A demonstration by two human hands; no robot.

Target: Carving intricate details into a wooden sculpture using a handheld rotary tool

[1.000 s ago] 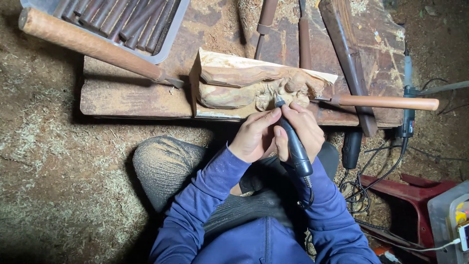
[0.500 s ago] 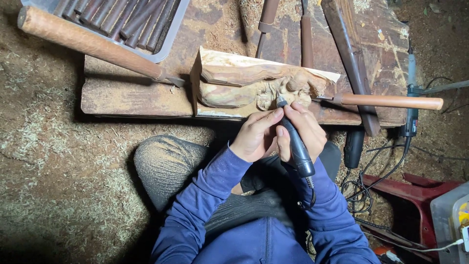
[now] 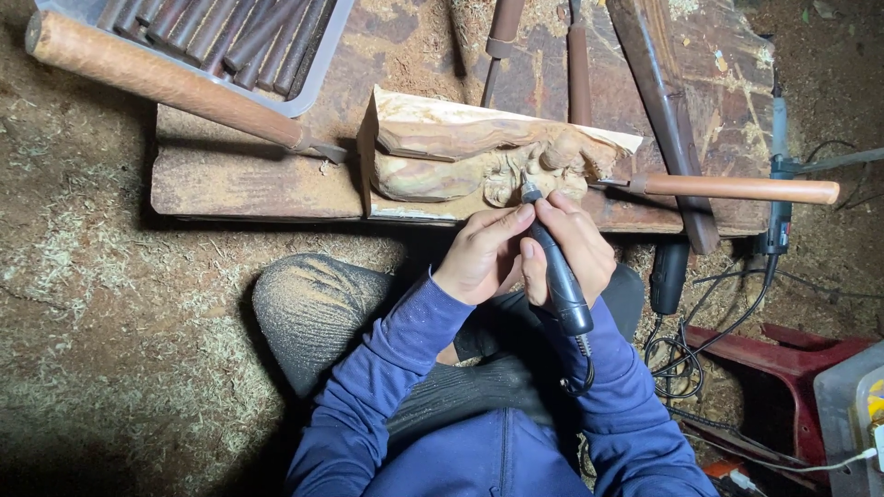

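1. Both hands meet at the frame's centre: the right hand (image 3: 580, 244) grips a black rotary tool (image 3: 555, 267) like a pen, while the left hand (image 3: 483, 253) curls against it, fingertips steadying the tool's front.
2. The tool's tip touches the wood carving (image 3: 488, 156), a pale block lying on the bench (image 3: 249, 175) just above the hands.
3. Farther up, a grey tray (image 3: 318, 69) of dark chisel handles sits upper left; a long wooden handle (image 3: 157, 78) lies slantwise beside it.
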